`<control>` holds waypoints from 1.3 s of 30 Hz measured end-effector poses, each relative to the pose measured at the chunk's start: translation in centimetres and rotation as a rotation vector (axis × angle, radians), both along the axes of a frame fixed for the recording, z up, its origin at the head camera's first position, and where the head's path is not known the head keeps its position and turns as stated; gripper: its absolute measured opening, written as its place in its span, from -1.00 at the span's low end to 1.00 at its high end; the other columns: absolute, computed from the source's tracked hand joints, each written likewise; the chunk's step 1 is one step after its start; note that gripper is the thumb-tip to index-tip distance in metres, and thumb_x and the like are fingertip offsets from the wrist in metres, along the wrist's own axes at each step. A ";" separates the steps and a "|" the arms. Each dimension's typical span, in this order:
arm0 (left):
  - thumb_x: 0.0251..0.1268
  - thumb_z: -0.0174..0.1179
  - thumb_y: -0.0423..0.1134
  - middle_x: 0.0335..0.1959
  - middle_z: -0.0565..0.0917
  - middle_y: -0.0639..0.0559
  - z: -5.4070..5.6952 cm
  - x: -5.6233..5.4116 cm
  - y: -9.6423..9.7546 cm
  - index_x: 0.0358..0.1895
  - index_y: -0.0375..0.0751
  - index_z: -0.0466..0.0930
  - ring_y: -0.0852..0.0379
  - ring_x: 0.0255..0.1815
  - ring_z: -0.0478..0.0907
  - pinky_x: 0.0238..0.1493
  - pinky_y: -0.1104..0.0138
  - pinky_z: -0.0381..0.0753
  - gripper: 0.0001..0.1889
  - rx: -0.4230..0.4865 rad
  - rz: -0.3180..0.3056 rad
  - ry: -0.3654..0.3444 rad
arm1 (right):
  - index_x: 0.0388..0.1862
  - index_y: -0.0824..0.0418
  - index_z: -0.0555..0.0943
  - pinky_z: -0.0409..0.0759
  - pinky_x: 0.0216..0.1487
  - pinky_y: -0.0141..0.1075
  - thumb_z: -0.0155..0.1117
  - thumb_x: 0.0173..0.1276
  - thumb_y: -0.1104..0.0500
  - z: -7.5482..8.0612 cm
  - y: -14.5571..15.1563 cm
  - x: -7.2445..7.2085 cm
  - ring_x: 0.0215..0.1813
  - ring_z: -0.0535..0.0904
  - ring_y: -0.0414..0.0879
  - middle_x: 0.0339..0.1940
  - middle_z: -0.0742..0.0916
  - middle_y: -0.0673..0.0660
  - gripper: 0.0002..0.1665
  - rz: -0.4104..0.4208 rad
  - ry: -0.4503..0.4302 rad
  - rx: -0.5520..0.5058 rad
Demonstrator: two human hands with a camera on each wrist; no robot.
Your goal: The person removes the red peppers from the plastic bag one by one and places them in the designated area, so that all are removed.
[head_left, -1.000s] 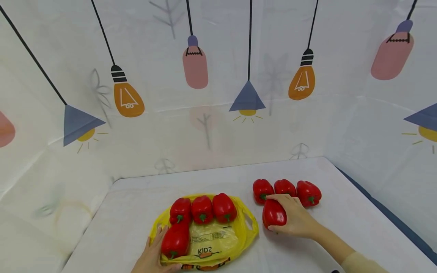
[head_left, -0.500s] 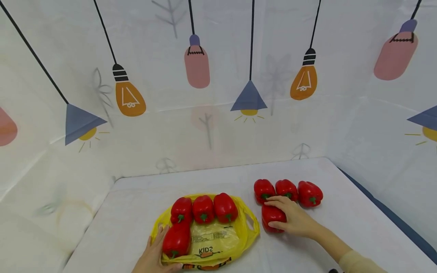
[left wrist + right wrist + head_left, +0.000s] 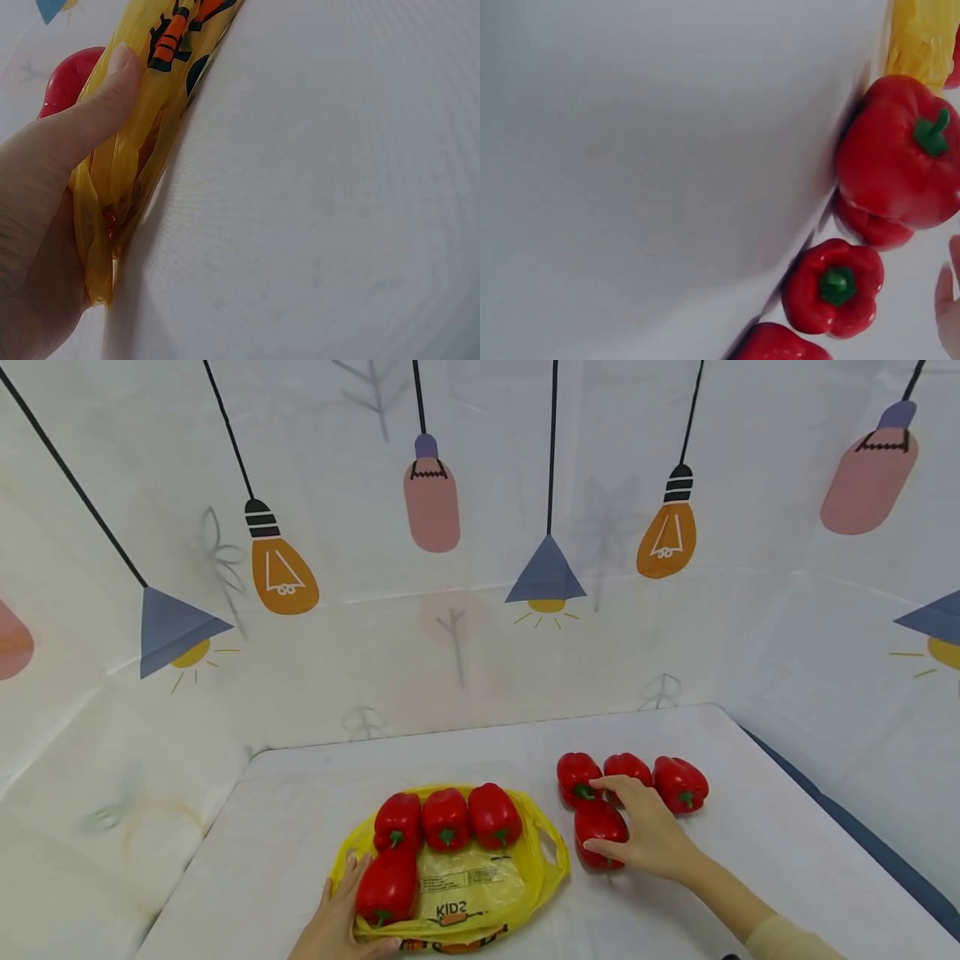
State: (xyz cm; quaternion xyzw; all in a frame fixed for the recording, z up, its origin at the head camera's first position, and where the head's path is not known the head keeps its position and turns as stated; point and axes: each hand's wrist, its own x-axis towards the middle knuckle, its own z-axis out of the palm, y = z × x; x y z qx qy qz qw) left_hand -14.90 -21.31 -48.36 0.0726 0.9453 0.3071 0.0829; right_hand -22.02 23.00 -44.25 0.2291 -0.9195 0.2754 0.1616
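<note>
In the head view my left hand [image 3: 339,917] holds the near left side of a yellow plastic bag [image 3: 536,893], its thumb along the front edge. The left wrist view has the thumb [image 3: 112,97] pressed on the bag's side; the other fingers are mostly hidden. Several red bell peppers [image 3: 446,820] lie on the flattened bag, one of them [image 3: 387,887] beside my left hand. On the right, my right hand [image 3: 651,828] is spread around a red bell pepper [image 3: 600,833] on the table. In the right wrist view its fingers [image 3: 946,292] stand apart from that pepper [image 3: 900,161].
Behind the right-hand pepper, three more red bell peppers stand in a row, the rightmost one [image 3: 680,785] lying tilted. A white cloth covers the table [image 3: 315,777]. A printed sheet [image 3: 480,652] with lamp pictures hangs behind it.
My right hand has lowered its bell pepper onto the table in front of the row. Its fingers have since spread away from the pepper. The left hand has stayed on the bag.
</note>
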 end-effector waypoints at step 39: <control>-0.10 0.36 0.31 0.46 0.09 -0.41 0.1 0.2 0.3 0.48 -0.44 -0.02 -0.37 0.50 -0.23 0.35 -0.32 -0.26 0.22 -0.003 0.015 0.007 | 0.28 0.05 0.41 0.50 0.14 0.08 0.52 -0.04 -0.24 3.5 -10.9 1.8 0.25 0.41 -0.14 0.23 0.53 -0.12 -0.08 0.230 0.164 -0.133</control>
